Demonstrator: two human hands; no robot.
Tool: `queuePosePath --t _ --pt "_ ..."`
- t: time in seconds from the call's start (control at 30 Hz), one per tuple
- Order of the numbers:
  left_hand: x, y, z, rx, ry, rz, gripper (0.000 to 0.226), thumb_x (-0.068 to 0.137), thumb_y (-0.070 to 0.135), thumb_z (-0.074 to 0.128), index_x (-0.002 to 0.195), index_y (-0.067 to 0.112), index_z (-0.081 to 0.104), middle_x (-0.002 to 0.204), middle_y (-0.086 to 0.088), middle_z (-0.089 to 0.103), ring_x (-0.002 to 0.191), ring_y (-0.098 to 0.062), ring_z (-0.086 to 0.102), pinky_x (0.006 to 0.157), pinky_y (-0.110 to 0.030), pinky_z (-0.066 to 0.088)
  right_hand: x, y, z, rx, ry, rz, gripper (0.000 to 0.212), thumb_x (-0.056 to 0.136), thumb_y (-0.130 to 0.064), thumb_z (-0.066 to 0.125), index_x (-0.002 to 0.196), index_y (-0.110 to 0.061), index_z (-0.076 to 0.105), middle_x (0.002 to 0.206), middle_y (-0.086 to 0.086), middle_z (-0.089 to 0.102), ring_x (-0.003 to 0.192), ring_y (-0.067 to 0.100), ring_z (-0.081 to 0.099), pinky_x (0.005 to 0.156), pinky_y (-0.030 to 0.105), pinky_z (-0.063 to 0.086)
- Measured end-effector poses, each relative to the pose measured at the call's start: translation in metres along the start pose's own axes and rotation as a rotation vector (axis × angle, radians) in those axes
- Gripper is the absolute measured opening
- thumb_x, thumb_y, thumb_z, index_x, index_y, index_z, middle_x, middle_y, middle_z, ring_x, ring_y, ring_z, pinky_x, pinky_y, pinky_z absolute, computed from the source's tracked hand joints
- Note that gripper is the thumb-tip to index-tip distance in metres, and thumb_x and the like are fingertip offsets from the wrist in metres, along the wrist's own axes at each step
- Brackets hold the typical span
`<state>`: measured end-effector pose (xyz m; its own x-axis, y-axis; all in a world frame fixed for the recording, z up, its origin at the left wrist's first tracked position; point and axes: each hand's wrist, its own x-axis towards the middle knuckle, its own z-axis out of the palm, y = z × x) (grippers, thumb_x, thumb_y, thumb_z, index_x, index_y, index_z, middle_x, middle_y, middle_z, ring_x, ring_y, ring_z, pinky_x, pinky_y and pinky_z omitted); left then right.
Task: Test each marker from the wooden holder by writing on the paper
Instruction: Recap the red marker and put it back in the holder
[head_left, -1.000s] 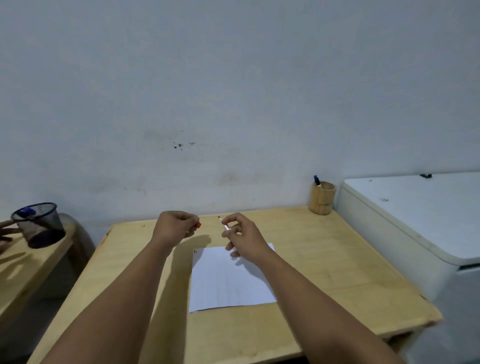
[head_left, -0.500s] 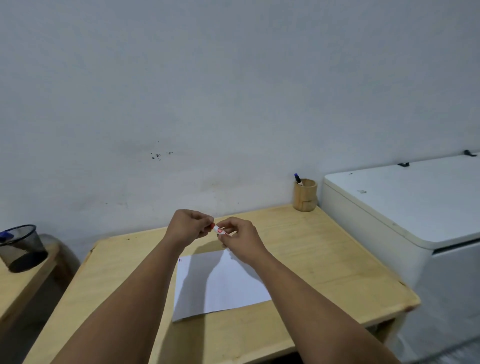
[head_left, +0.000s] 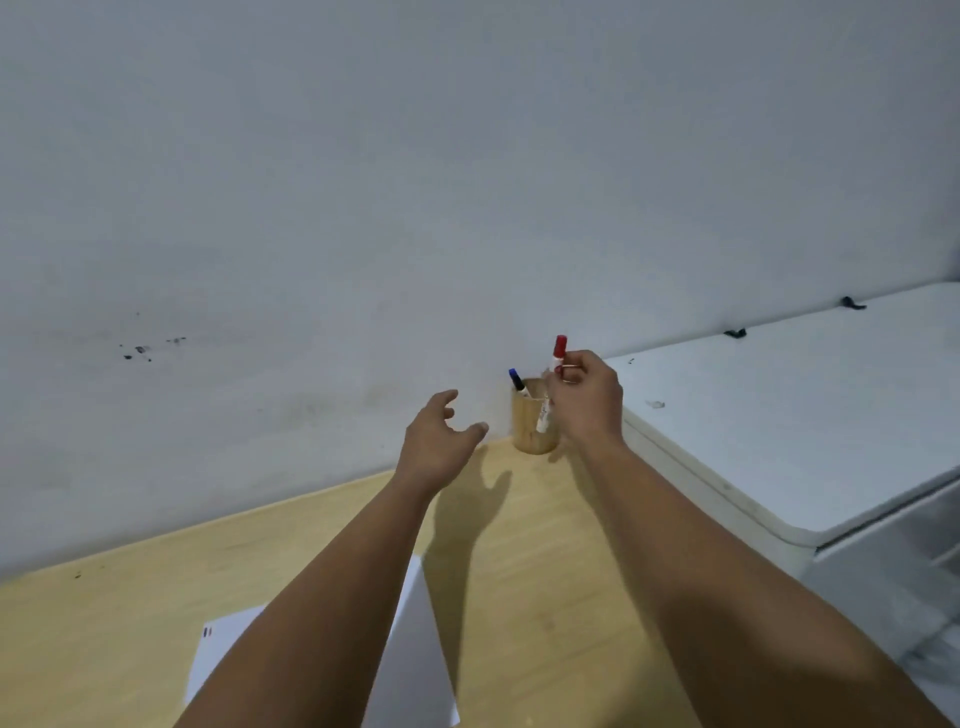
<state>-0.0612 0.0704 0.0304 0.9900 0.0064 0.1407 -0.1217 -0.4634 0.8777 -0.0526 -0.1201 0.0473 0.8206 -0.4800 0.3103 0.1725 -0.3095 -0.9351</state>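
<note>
A round wooden holder (head_left: 529, 428) stands at the table's far right corner against the wall. A blue-capped marker (head_left: 517, 381) leans inside it. My right hand (head_left: 587, 397) grips a red-capped white marker (head_left: 556, 364) upright, cap up, in front of the holder's right side. My left hand (head_left: 439, 441) hovers open a little left of the holder, fingers spread, holding nothing. The white paper (head_left: 415, 670) lies on the table near me, partly hidden by my left forearm, with small marks at its top left corner.
The light wooden table (head_left: 545, 571) runs under both arms. A white chest-like appliance (head_left: 810, 415) stands close to the table's right side, its lid higher than the tabletop. A pale wall with dark specks rises right behind the holder.
The cap has gone onto the red marker. Both hands left the paper and reached toward the holder at the far right. My left hand let go and opened.
</note>
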Motion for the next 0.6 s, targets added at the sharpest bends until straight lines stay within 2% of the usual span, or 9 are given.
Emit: queuePosePath --t 0.07,0.13,0.2,0.27,0.33,0.4,0.47,0.53,0.6 --pt "0.019 -0.002 0.028 0.033 0.004 0.024 0.078 0.086 0.037 0.078 0.154 0.025 0.041 0.15 -0.006 0.052 0.134 -0.023 0.054 0.107 -0.04 0.048 0.031 0.003 -0.009 0.01 0.045 -0.018 0.007 0.095 -0.014 0.076 0.101 -0.016 0.072 0.086 -0.014 0.071 0.074 -0.002 0.067 0.073 0.022 0.054" --pt "0.036 -0.006 0.055 0.062 -0.003 0.047 0.088 0.082 0.04 0.083 0.156 0.024 0.038 0.153 -0.006 0.049 0.137 -0.025 0.052 0.108 -0.041 0.048 0.054 0.008 -0.009 -0.019 0.044 -0.039 0.009 0.096 -0.012 0.076 0.102 -0.016 0.072 0.085 -0.015 0.069 0.068 -0.006 0.066 0.064 0.011 0.047" --pt "0.05 -0.012 0.078 0.093 -0.009 0.056 0.097 0.076 0.046 0.086 0.156 0.022 0.036 0.154 -0.007 0.049 0.135 -0.026 0.053 0.107 -0.044 0.05 0.071 0.015 -0.004 -0.057 0.02 -0.042 0.011 0.097 -0.012 0.075 0.105 -0.018 0.07 0.086 -0.018 0.067 0.07 -0.001 0.067 0.06 0.007 0.044" --pt "0.063 -0.017 0.096 0.113 -0.012 0.053 0.101 0.072 0.051 0.087 0.155 0.022 0.038 0.152 -0.005 0.051 0.131 -0.025 0.056 0.102 -0.04 0.051 0.083 0.022 0.004 -0.104 -0.021 -0.029 0.013 0.098 -0.015 0.076 0.109 -0.019 0.071 0.086 -0.018 0.068 0.071 0.003 0.067 0.066 0.014 0.05" --pt "0.072 -0.021 0.11 0.097 -0.02 0.054 0.092 0.069 0.054 0.087 0.146 0.025 0.046 0.143 -0.001 0.059 0.117 -0.019 0.061 0.089 -0.032 0.051 0.093 0.034 0.015 -0.159 -0.081 -0.008 0.022 0.093 -0.022 0.079 0.114 -0.026 0.071 0.089 -0.018 0.072 0.08 0.004 0.071 0.083 0.03 0.06" --pt "0.077 -0.025 0.119 0.068 -0.021 0.053 0.081 0.065 0.06 0.084 0.134 0.033 0.051 0.129 0.007 0.065 0.104 -0.01 0.061 0.082 -0.03 0.051 0.097 0.046 0.022 -0.285 -0.124 -0.005 0.036 0.089 -0.036 0.079 0.122 -0.036 0.064 0.098 -0.02 0.072 0.093 0.009 0.073 0.1 0.043 0.052" --pt "0.08 -0.029 0.126 0.047 -0.012 0.044 0.076 0.063 0.062 0.082 0.129 0.039 0.051 0.121 0.015 0.067 0.104 -0.008 0.064 0.085 -0.037 0.057 0.095 0.054 0.027 -0.378 -0.119 -0.064 0.033 0.092 -0.046 0.074 0.12 -0.039 0.058 0.105 -0.02 0.07 0.09 0.007 0.067 0.101 0.043 0.041" --pt "0.081 -0.03 0.131 0.038 -0.006 0.024 0.074 0.064 0.057 0.082 0.129 0.041 0.05 0.116 0.017 0.068 0.103 -0.01 0.067 0.086 -0.044 0.06 0.089 0.059 0.03 -0.416 -0.097 -0.15 0.022 0.093 -0.053 0.069 0.103 -0.036 0.061 0.102 -0.018 0.069 0.084 0.005 0.064 0.098 0.041 0.036" --pt "0.081 -0.028 0.134 0.064 0.018 -0.002 0.071 0.065 0.056 0.08 0.127 0.041 0.049 0.11 0.017 0.069 0.1 -0.013 0.069 0.086 -0.046 0.059 0.083 0.062 0.033 -0.503 -0.149 -0.177 0.029 0.086 -0.063 0.068 0.089 -0.033 0.069 0.1 -0.015 0.067 0.087 0.008 0.066 0.097 0.04 0.035"
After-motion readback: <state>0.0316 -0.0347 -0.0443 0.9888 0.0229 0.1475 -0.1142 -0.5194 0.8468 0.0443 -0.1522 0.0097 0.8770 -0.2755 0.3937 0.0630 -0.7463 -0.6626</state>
